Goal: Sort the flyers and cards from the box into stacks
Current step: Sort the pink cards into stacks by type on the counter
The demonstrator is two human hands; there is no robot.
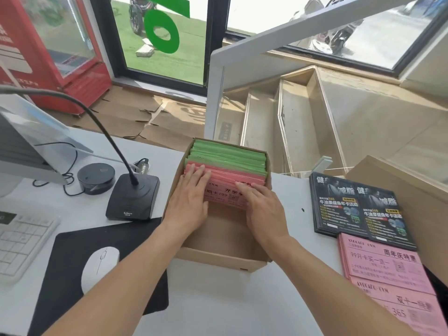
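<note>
Inside cardboard box (pixel 219 259) on table (pixel 298 192): red cards (pixel 228 190) packed on edge at front, green cards (pixel 230 154) behind. Left hand (pixel 188 202) and right hand (pixel 264 212) both on red batch, fingers (pixel 197 174) fairly straight over top edges; whether thumbs pinch behind, hard to tell. Already sorted at right: black flyers (pixel 358 209), pink flyers (pixel 385 265). Cards thin, light, floppy singly, slippery as bundle. Best squeezed from both sides, lifted as block.

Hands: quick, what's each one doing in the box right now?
Left hand: open, fingers flat on the red flyers.
Right hand: fingers resting on the same flyers; a grip cannot be told.
</note>
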